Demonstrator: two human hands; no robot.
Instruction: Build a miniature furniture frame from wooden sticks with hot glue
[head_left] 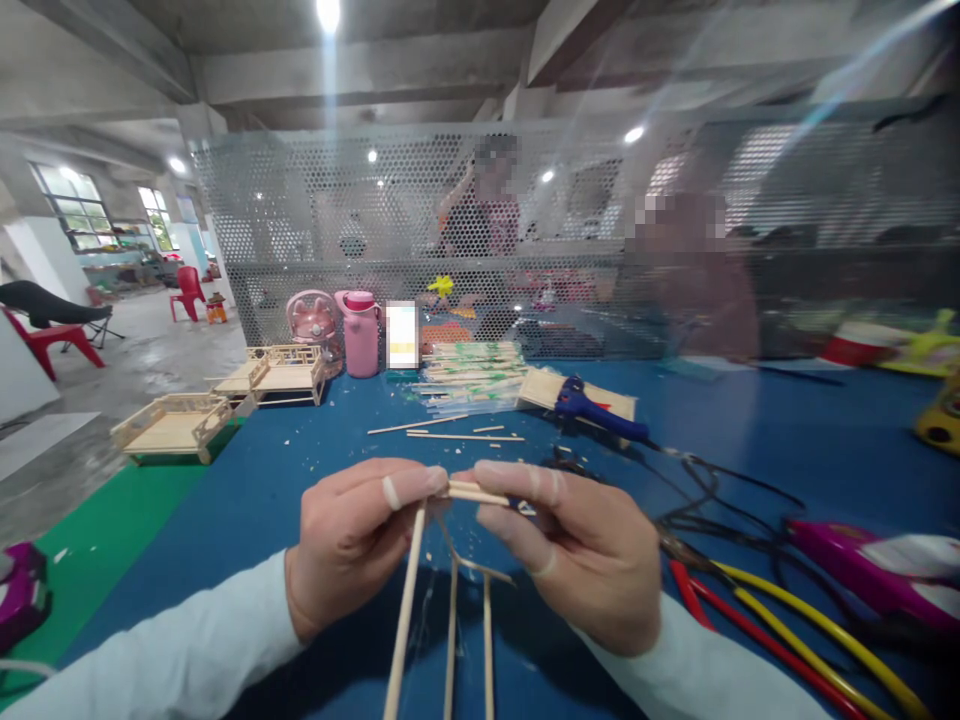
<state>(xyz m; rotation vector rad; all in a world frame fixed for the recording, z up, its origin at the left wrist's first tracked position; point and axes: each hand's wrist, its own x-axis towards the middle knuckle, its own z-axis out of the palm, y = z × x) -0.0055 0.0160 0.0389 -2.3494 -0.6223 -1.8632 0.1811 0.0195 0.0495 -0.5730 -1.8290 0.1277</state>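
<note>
Between both hands I hold a small frame of thin wooden sticks (pixel 405 620), its long sticks reaching down toward me. My left hand (pixel 356 530) pinches its upper left corner between thumb and fingers. With thumb and forefinger, my right hand (pixel 589 545) grips the right end of the short paired sticks at the top. White bands wrap some fingers of both hands. Fine clear strands hang about the frame. Beyond the hands, a few loose sticks (pixel 465 436) lie on the blue tabletop (pixel 300 500).
A blue glue gun (pixel 600 412) rests on a wooden piece, with black cable behind my right hand. Red and yellow-handled pliers (pixel 810 620) lie at right. Miniature wooden furniture (pixel 176 425), a pink flask (pixel 361 335) and bundled sticks (pixel 472 370) stand before a perforated metal screen (pixel 300 200). People are beyond it.
</note>
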